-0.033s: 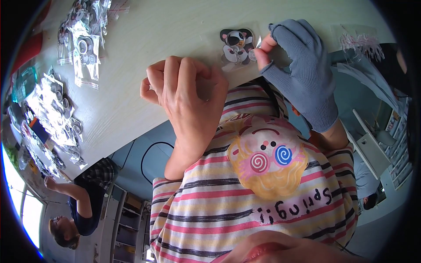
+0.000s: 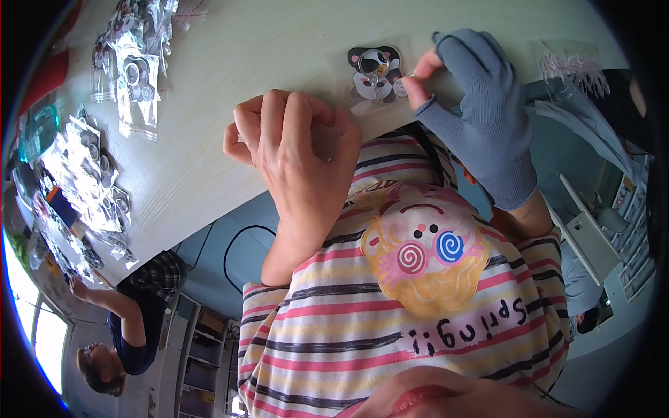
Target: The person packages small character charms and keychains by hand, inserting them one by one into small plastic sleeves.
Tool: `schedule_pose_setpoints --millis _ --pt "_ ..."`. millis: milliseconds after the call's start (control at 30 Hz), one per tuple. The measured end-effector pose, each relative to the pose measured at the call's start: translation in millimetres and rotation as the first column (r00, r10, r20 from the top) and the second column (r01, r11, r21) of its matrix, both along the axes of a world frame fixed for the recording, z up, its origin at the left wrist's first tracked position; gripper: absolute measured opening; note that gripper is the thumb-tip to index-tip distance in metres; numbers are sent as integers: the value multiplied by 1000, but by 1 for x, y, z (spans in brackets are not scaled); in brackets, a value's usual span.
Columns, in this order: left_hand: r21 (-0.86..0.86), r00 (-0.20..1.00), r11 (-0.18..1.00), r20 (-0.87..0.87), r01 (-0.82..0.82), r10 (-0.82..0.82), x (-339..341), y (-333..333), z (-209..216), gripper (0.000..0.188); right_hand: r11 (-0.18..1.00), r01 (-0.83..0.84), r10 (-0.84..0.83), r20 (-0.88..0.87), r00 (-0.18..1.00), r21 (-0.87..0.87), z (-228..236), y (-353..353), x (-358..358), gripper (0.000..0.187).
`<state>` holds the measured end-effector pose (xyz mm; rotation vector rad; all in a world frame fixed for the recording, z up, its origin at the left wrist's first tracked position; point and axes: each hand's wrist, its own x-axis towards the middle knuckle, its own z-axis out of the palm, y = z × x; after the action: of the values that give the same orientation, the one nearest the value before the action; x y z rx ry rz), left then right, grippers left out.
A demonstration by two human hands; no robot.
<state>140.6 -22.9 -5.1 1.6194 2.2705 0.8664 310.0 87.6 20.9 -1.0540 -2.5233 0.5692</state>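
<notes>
keychain packet between two hands

nearest, the person's striped shirt, printed with a cartoon face. above it, left hand, bare: fingers bent inward, thumb close to the index finger; whether they hold anything cannot be told. right hand, in a grey glove with thumb and index tips exposed: those two tips nearly together, a narrow gap, at the packet's right edge; whether they grip it cannot be told.

keychain, a black-and-white animal figure with a metal ring, lies in a clear bag on the pale table, near its front edge and between the hands. right of the gloved hand, thin pinkish strips on clear film.

farther left, two heaps of bagged keychains, one upper, one lower, with a teal container beside the latter. beyond, a co-worker in dark clothing, one arm toward the lower heap; shelves behind.
</notes>
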Motion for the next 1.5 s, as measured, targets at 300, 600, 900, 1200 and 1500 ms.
schedule_pose_setpoints --millis 300,600,900,1200,1500 --pt "280 997 959 75 -30 10 -23 -16 -10 24 914 -267 227 160 961 305 -15 16 1 55" --pt "306 998 951 6 54 -58 -10 -7 -10 19 870 -192 253 -77 964 453 -34 95 -93 55" --pt "329 950 898 9 291 -311 -29 22 9 43 849 -482 439 220 871 216 4 35 43 35" --pt "14 858 866 -146 499 -492 -20 26 -7 57 914 -245 245 40 969 322 -16 0 17 28" --pt "175 901 884 -95 433 -422 -21 11 -10 51 876 -337 346 37 938 345 -20 -10 19 32"
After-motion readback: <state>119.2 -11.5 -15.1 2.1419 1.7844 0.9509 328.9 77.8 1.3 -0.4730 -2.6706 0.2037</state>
